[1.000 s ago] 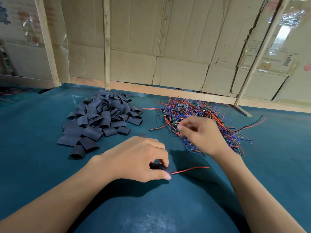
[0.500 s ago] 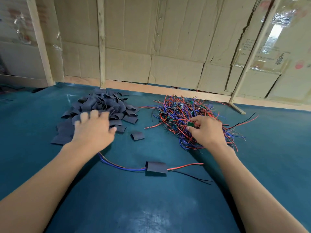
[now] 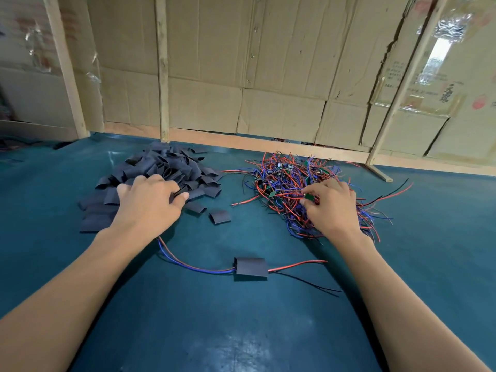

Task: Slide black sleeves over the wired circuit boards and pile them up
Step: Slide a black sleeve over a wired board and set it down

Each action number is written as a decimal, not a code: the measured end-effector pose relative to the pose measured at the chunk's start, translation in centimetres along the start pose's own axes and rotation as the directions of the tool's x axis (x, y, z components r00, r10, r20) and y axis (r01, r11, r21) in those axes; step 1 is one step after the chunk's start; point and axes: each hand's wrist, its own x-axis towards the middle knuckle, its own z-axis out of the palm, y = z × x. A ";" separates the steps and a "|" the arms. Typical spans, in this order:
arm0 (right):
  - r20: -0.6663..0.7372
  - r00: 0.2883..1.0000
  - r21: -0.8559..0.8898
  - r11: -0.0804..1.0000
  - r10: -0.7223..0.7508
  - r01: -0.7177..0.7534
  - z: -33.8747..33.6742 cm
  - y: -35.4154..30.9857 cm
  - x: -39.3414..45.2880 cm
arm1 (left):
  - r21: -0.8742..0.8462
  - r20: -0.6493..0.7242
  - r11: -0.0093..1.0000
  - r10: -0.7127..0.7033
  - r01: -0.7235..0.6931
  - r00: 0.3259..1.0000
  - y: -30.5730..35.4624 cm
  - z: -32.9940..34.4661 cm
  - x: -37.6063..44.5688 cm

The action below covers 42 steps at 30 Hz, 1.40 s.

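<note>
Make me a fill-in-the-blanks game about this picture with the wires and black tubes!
1. The left hand reaches into the pile of black ____.
2. The right hand pinches a small ____ circuit board.
3. The finished sleeved board lies ____ the two forearms.
4. The table is covered in ____.

Missing words: sleeves; green; between; blue-green

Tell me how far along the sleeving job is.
Done: one sleeved board lies on the table. In hand: left hand pinches a black sleeve, right hand a green board. Left: large sleeve pile, big wire tangle.
</note>
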 end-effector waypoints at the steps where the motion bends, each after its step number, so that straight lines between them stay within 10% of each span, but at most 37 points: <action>1: -0.027 1.000 0.026 1.000 0.011 -0.010 0.0 0.2 0.1 | -0.032 -0.016 0.999 0.015 -0.016 1.000 0.1 -0.1 0.0; 6: -0.244 0.969 0.272 0.961 0.023 0.046 -0.9 0.6 0.0 | -0.307 -0.068 0.949 0.059 -0.077 0.996 0.6 -0.7 -0.2; 16: -0.432 0.815 0.760 0.642 0.386 0.099 -3.0 -2.4 -0.2 | -0.237 -0.125 0.846 0.461 -0.478 0.878 4.2 -3.9 -1.9; 21: -0.183 0.819 0.982 0.146 0.544 0.123 -4.3 -2.2 0.8 | -0.487 -0.096 0.666 0.603 -0.566 0.792 7.1 -3.9 -4.5; 25: 0.182 0.909 0.926 -0.377 0.376 -0.029 -4.8 -2.3 0.8 | -0.493 0.102 0.598 0.761 -0.633 0.640 9.6 -1.9 -6.6; 30: 0.329 0.900 0.942 -0.163 0.285 -0.293 -4.1 -2.6 0.4 | -0.533 0.063 0.523 0.808 -0.665 0.585 9.4 -1.9 -6.9; 38: 0.349 0.933 0.925 0.126 0.082 -0.358 -3.2 -6.1 -1.0 | -0.745 -0.112 0.561 0.427 -0.360 0.897 8.8 -2.3 -5.9; 42: 0.415 0.901 0.909 0.005 -0.125 -0.418 -3.2 -8.2 -1.8 | -0.871 0.022 0.479 0.268 -0.113 0.963 8.9 -2.2 -5.7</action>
